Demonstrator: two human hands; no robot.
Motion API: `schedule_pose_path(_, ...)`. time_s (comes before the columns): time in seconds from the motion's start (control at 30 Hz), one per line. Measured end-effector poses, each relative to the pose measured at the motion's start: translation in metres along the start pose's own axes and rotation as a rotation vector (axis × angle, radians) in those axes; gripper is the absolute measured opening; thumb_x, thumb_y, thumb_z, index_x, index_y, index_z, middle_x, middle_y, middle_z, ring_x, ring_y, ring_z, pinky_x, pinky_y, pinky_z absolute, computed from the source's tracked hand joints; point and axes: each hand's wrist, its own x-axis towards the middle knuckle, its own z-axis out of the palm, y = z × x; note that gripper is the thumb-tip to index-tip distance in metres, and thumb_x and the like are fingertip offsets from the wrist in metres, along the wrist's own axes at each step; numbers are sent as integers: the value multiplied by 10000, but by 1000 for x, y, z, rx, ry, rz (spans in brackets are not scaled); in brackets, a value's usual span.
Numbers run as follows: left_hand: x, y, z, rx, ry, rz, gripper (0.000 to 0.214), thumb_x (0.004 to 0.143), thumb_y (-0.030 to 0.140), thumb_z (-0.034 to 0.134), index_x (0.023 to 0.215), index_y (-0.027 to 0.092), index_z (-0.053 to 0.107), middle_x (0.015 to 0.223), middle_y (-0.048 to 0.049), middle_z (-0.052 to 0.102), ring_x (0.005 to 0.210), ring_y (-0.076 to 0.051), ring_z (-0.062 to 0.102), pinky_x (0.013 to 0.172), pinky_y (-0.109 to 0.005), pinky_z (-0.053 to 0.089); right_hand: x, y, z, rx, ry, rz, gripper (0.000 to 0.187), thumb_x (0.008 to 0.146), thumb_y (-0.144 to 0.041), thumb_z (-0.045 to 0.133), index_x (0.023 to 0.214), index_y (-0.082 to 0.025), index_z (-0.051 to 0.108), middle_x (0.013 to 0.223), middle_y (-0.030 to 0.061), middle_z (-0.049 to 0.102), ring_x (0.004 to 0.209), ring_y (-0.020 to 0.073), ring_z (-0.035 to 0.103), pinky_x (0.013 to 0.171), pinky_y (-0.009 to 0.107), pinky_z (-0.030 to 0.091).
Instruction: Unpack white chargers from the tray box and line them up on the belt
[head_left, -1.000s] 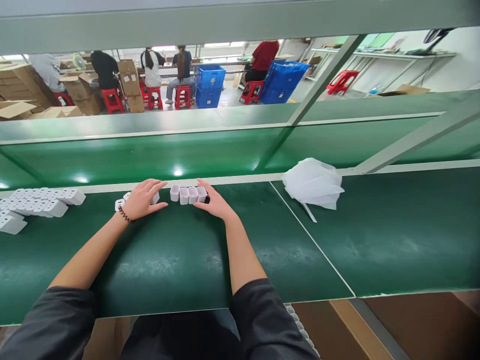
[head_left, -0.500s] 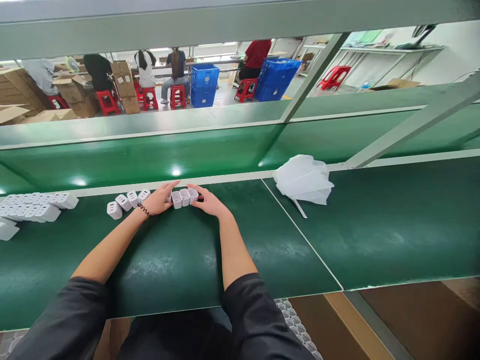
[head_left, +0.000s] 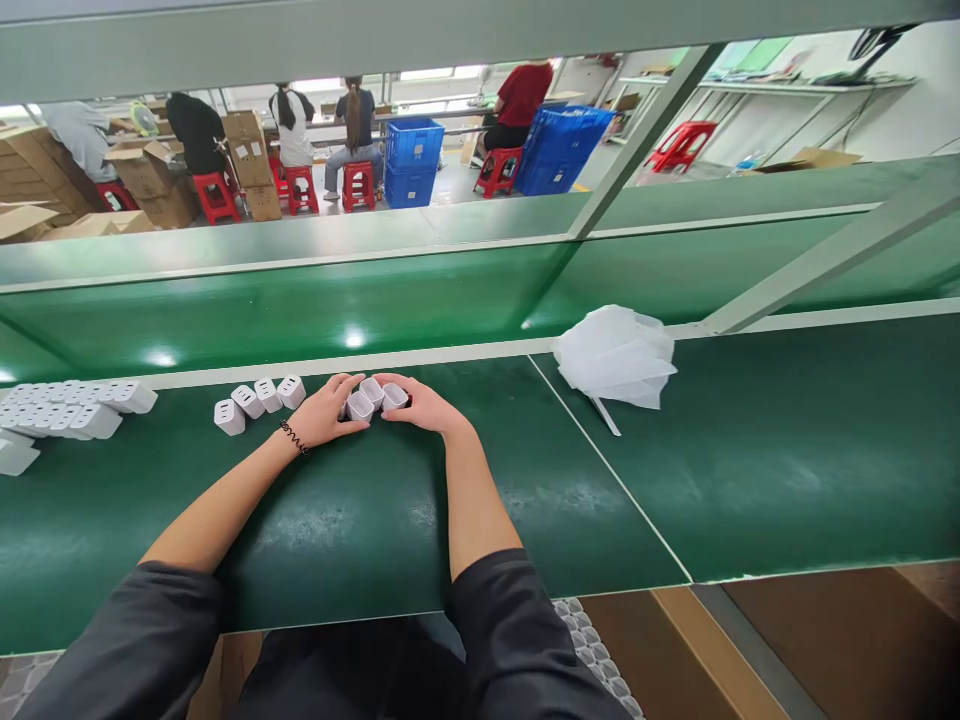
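We note both hands at the white cups (head_left: 361,407), which sit bunched on the green bench (head_left: 352,550) near its pale rail (head_left: 465,353). Left hand (head_left: 324,412): half curled, thumb and fingers closed round the cups' left side, partly hiding them. Right hand (head_left: 421,406): thumb and fingers closed on the rightmost cup. We count three mouths facing up. Just left of the left hand, four blocks (head_left: 268,395) in a slanting row; farther left, a larger batch (head_left: 82,412). Well right, white film (head_left: 615,355).
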Motion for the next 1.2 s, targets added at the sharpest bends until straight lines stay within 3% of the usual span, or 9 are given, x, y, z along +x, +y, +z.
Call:
schedule_pose_path(0.17,2,-8,-1,-61,55,-8,666,836,397,648,1402,201,358,1407,-140,444,1308,-283,479,1101,-457,427,-2,-3,0,-14,9,16,594,719,-247,773,1281,-286,586,1170,20,621,970,195,590,901,364,489)
schedule_pose_path(0.33,3,-13,-4,-72,63,-51,699,809,246,631,1428,141,324,1420,-170,436,1370,-284,410,1157,-459,358,-4,-5,0,1,5,24,710,697,-297,795,1350,-286,516,1178,17,618,946,174,604,867,321,502)
schedule_pose_path(0.47,3,-15,-15,-96,-1,-35,792,785,286,679,1475,219,297,1481,-113,419,1330,-259,461,1023,-379,502,-5,-10,0,-26,8,22,558,696,-339,786,1217,-264,600,1182,19,611,992,193,588,888,336,484)
schedule_pose_path(0.53,3,-15,-16,-82,-9,-12,749,808,334,678,1468,259,333,1462,-82,456,1293,-245,497,1013,-375,505,-5,-14,2,-49,10,28,471,687,-354,788,1119,-248,635,1137,21,618,1005,212,579,892,354,474)
schedule_pose_path(0.63,5,-11,-10,-43,22,7,651,820,417,684,1409,281,441,1406,-66,513,1286,-258,497,1079,-421,439,-6,-20,7,-79,9,38,499,659,-350,809,1116,-253,634,1112,22,617,1021,231,567,897,366,456)
schedule_pose_path(0.73,7,-8,-2,-40,44,-13,565,835,450,663,1353,284,512,1371,-67,538,1265,-274,508,1040,-422,458,-7,-24,12,-84,6,50,541,654,-353,818,1149,-256,621,1109,24,618,1012,230,566,875,352,456)
schedule_pose_path(0.97,7,-13,-17,-168,-29,-84,538,825,591,606,1229,236,605,1189,-65,652,1024,-231,629,924,-359,510,-8,-26,8,22,-26,152,381,769,-442,721,1071,-225,639,961,15,667,831,180,605,687,280,493)
schedule_pose_path(1.13,9,-12,-19,-296,-212,-145,668,947,665,236,976,174,688,782,-48,690,637,-166,629,584,-283,521,-10,-31,7,148,-135,215,344,916,-441,524,1168,-224,610,857,16,665,672,142,606,497,220,478)
schedule_pose_path(1.2,10,-9,-15,-296,-219,-158,660,945,652,246,920,166,691,767,-53,679,639,-174,626,582,-290,520,-10,-31,9,151,-151,236,313,923,-419,523,1128,-212,639,819,18,654,642,136,593,466,208,472)
